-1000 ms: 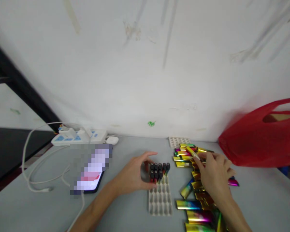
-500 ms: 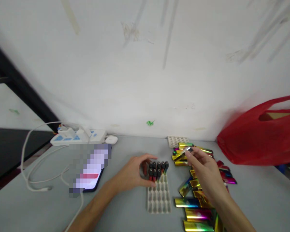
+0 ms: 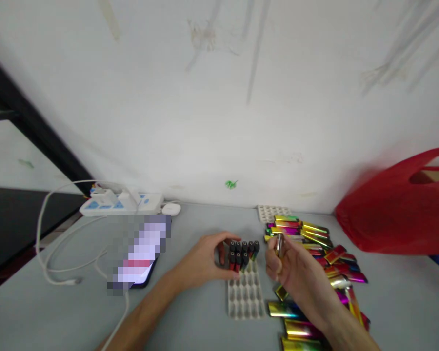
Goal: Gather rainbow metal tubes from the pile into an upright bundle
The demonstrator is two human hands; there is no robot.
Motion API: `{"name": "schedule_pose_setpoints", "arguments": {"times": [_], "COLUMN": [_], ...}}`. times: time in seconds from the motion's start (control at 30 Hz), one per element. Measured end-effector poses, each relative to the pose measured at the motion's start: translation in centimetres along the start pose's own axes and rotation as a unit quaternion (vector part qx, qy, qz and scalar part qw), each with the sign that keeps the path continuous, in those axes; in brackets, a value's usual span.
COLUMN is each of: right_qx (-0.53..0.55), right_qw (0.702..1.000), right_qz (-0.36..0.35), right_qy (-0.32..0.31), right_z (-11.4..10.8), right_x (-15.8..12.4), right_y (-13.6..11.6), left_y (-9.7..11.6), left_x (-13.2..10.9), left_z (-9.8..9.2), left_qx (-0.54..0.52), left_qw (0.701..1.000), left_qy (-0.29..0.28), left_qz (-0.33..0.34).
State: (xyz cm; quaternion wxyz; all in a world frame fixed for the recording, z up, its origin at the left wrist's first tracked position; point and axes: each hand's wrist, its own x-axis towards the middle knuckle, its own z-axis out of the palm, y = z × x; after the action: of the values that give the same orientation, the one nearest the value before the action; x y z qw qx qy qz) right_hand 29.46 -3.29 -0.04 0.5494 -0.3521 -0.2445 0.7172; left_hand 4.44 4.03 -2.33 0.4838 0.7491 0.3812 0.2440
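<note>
Metallic stick (image 3: 279, 245) | right fingers (image 3: 273, 262): grasping it | left fingers (image 3: 223, 237): beside black-tipped sticks (image 3: 245, 247), grip unclear | writing illegible

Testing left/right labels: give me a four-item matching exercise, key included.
1. Left hand
2. Right hand
3. Red bag
4. Power strip

A. far right, by the wall
B. beside black-topped pieces, thumb and fingers apart
C. white, plugs in it
D. gripping a shiny piece

Pairs: 1-B, 2-D, 3-A, 4-C
</note>
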Motion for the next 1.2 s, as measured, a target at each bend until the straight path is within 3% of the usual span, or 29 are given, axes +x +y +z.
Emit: {"name": "schedule_pose_setpoints", "arguments": {"times": [0.2,0.33,0.77,1.2], "right_qx": [0.042,0.056,0.030,-0.038], "right_qw": [0.996,0.992,0.989,0.997], "right_qz": [0.053,0.097,0.124,0.057], "right_qy": [-0.063,-0.065,-0.070,-0.042], "right_z": [0.9,0.9,0.3,1.2], "right_x": [-0.9,-0.8,-0.2,-0.1], "right_y": [0.0,-0.1,0.4,2.9], "left_y": [-0.1,0.1,0.3,0.3], "left_x": [-0.1,-0.1,-0.2,0.0], "left_z": [0.0,-0.1,-0.1,-0.2], "left_qx": [0.010,0.015,0.008,0.015], "left_qw": [1.000,1.000,1.000,1.000], "left_qy": [0.007,0.003,0.001,0.002], "left_qz": [0.004,0.004,-0.011,-0.008]}}
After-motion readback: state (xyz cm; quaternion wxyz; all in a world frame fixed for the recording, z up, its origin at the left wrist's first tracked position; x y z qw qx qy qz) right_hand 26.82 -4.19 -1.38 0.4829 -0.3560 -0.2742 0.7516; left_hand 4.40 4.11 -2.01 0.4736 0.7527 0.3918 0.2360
